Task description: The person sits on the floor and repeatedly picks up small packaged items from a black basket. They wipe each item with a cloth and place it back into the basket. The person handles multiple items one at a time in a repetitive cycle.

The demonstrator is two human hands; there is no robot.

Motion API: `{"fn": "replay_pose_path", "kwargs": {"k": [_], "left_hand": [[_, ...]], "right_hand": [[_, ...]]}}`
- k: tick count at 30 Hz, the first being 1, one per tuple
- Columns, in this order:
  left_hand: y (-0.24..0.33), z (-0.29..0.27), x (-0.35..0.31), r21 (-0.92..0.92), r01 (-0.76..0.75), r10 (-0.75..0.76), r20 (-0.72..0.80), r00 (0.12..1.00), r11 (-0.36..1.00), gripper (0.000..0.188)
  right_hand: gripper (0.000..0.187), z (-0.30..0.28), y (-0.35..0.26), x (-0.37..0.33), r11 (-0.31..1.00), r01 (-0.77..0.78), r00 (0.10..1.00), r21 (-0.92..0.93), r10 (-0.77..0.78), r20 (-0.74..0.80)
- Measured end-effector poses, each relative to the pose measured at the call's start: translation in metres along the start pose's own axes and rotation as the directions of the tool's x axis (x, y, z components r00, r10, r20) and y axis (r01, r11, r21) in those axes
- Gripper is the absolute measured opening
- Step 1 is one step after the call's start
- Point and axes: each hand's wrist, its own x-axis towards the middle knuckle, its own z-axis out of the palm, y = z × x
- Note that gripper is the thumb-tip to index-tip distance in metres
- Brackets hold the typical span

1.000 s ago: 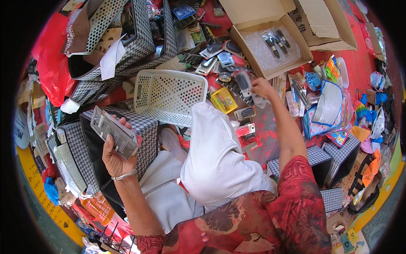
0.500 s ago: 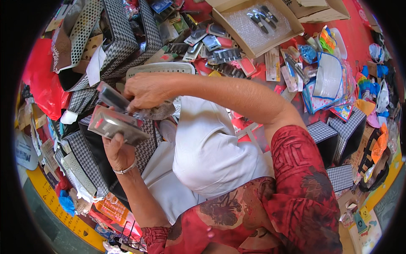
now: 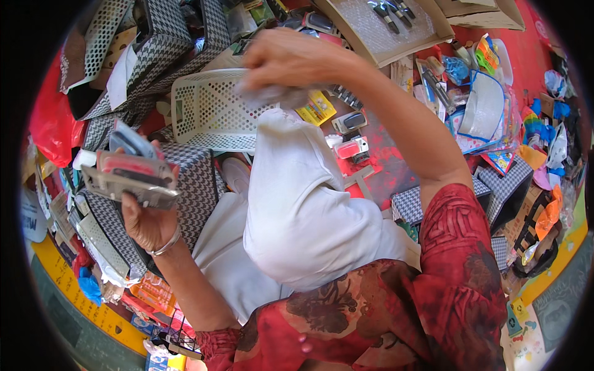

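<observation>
My left hand [image 3: 148,221] is closed around a small stack of clear plastic blister packs [image 3: 131,179], some with red and grey contents, held up over the houndstooth boxes. My right hand [image 3: 291,57], smeared by motion, is a fist with a grey cloth [image 3: 276,96] hanging under it. The cloth is blurred too. It passes over the right end of a cream perforated plastic basket [image 3: 185,119], which lies beyond my knees. Just right of the cloth lies a yellow packet [image 3: 317,108].
Houndstooth boxes [image 3: 167,46] are heaped at far left beside a red plastic bag [image 3: 49,133]. An open carton [image 3: 405,55] with black-handled brushes on bubble wrap stands at the back. Small packs, including a red one [image 3: 351,148], lie on the red floor. Bagged goods [image 3: 486,111] crowd the right.
My right hand has moved away from the packs, up and right, with the cloth. My left hand has shifted slightly left and down with the packs. More of the basket shows.
</observation>
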Motion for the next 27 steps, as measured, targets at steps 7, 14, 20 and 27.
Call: {"fn": "replay_pose_path", "kwargs": {"k": [7, 14, 20, 27], "left_hand": [[0.01, -0.021, -0.004, -0.116, -0.012, 0.012, -0.004, 1.0, 0.993, 0.073], [0.01, -0.026, -0.007, -0.185, 0.031, -0.033, -0.01, 0.999, 0.982, 0.074], [0.009, -0.021, -0.008, -0.139, -0.006, -0.005, -0.077, 0.997, 0.99, 0.074], [0.014, -0.02, -0.012, -0.221, -0.014, 0.007, -0.033, 0.999, 0.975, 0.07]], "right_hand": [[0.012, 0.104, 0.135, -0.121, 0.544, -0.341, 0.871, -0.767, 0.491, -0.039], [0.014, 0.182, 0.192, -0.155, 0.481, -0.144, 0.806, -0.865, 0.564, 0.18], [0.015, 0.188, 0.2, -0.16, 0.419, -0.101, 0.78, -0.902, 0.596, 0.19], [0.019, 0.109, 0.144, -0.15, 0.57, -0.559, 0.763, -0.602, 0.638, -0.105]]}}
